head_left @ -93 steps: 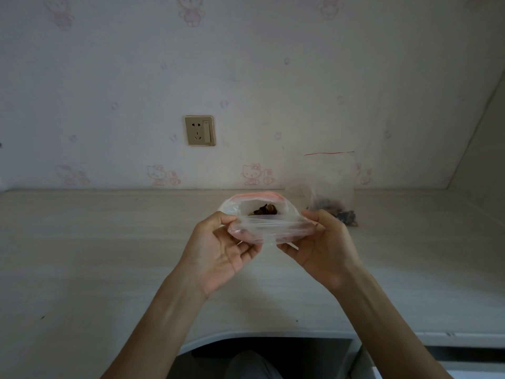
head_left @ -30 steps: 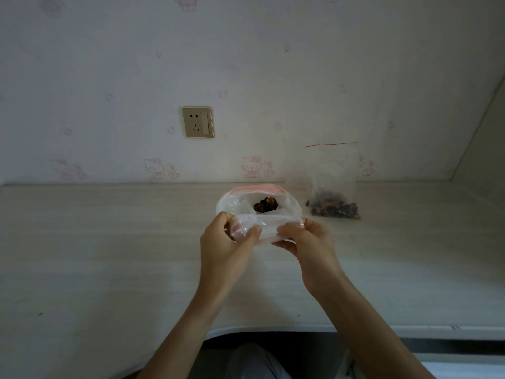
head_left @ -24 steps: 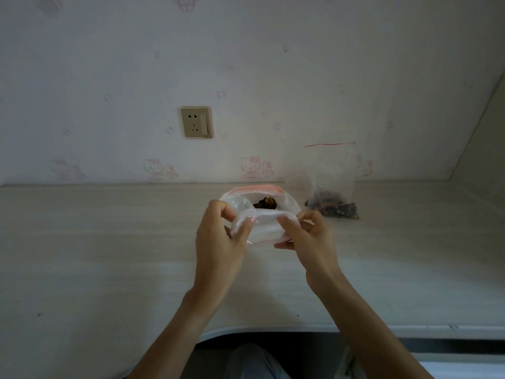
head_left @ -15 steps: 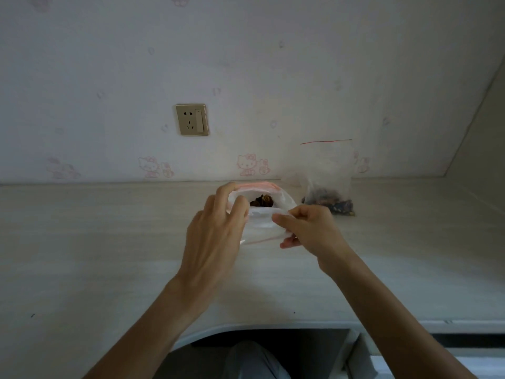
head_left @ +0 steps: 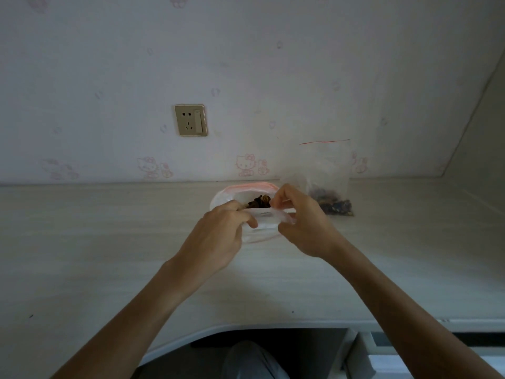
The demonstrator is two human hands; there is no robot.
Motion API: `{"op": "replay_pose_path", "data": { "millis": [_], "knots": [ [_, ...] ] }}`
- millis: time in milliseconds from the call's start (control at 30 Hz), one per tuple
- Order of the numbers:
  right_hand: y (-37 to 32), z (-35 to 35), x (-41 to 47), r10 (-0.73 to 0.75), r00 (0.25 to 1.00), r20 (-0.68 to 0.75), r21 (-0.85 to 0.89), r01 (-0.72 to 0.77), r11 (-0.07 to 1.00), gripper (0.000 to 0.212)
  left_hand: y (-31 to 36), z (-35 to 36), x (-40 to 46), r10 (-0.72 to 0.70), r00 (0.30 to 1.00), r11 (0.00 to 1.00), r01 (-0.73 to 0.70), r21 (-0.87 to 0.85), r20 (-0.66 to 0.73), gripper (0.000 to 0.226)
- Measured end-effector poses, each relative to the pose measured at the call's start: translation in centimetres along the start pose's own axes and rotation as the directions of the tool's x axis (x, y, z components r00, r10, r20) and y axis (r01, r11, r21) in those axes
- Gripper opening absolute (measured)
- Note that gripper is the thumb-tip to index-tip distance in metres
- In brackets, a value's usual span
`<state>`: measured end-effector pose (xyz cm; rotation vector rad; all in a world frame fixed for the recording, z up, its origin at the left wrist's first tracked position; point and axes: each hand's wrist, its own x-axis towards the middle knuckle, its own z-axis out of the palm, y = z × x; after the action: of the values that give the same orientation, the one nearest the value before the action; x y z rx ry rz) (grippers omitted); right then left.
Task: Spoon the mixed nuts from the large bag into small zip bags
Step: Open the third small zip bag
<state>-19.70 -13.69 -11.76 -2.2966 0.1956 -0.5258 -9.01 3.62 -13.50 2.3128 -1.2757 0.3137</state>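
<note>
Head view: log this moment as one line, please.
left hand: pinches small zip bag | right hand: pinches same bag | nuts inside | mouth open | large bag against wall

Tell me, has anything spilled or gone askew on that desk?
Nothing stands out. Both hands, left hand and right hand, hold the small zip bag with its nuts inside; the other bag stands upright by the wall. No loose nuts show on the desk.
</note>
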Motion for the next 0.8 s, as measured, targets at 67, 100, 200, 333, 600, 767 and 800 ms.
{"op": "replay_pose_path", "data": {
  "millis": [67,100,200,333,600,767,800],
  "knots": [
    [-0.4,0.1,-0.4,-0.161,0.987,0.003,-0.072,0.161,0.984,0.040,0.0,0.0,0.0,-0.025,1.000,1.000,0.025,-0.002,-0.013,0.032],
    [-0.6,0.1,-0.5,-0.232,0.973,0.014,-0.121,0.232,0.965,0.043,0.0,0.0,-0.1,-0.035,0.999,0.999,0.034,-0.003,-0.018,0.025],
    [-1.1,0.3,-0.5,-0.305,0.948,0.091,-0.266,0.319,0.910,0.046,0.1,0.0,0.1,-0.063,0.998,0.998,0.063,-0.005,-0.011,0.019],
    [-1.2,1.0,-0.1,-0.120,0.977,0.179,-0.356,0.177,0.917,0.035,0.2,-0.2,0.5,-0.077,0.997,0.993,0.076,0.093,0.009,0.030],
    [-0.3,1.9,0.1,0.135,0.928,0.346,-0.620,0.118,0.776,0.029,-0.6,0.4,0.7,-0.129,0.917,0.943,-0.004,0.332,0.378,0.071],
    [0.8,2.1,0.2,0.188,0.857,0.480,-0.670,0.219,0.709,0.036,-1.3,1.7,0.8,-0.181,0.859,0.936,0.001,0.353,0.479,0.075],
    [1.2,2.1,0.1,0.188,0.850,0.492,-0.666,0.229,0.710,0.038,-1.6,2.0,0.7,-0.192,0.847,0.940,0.014,0.340,0.496,0.077]
  ]
}}
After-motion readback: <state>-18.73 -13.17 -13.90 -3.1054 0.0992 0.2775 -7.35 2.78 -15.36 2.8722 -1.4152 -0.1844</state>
